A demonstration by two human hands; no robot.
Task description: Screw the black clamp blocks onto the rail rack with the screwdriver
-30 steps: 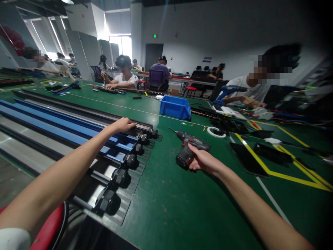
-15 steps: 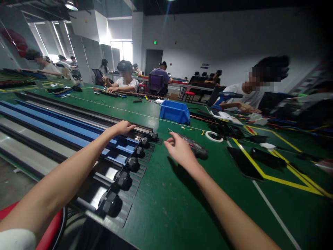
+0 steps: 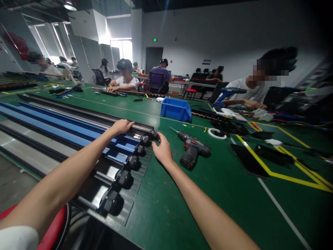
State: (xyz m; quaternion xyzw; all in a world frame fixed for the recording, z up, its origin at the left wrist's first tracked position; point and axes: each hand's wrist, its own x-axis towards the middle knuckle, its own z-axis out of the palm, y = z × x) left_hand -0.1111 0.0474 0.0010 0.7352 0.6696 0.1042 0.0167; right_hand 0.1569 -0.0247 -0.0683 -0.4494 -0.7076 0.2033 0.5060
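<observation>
Long black, silver and blue metal bars (image 3: 85,126) lie side by side on the green table, with black cable glands (image 3: 125,179) and flat slotted end plates at their near ends. My left hand (image 3: 121,127) is closed over the farthest bar (image 3: 142,129), a little back from its end; its fingertips are partly hidden. At that bar's end, my right hand (image 3: 163,150) has thumb and fingers around the small black gland (image 3: 155,134). A black and red cordless drill (image 3: 191,147) with a thin bit lies just right of my right hand, untouched.
A blue plastic bin (image 3: 175,109) stands beyond the drill. To the right are a white tape ring (image 3: 217,134), a flat black panel (image 3: 247,159) and yellow floor-style tape lines. A co-worker at right sits near a blue drill (image 3: 229,93); others work behind.
My right hand has moved left, away from above the drill to the end of the farthest bar, leaving the drill in full view. My left hand stays on that bar.
</observation>
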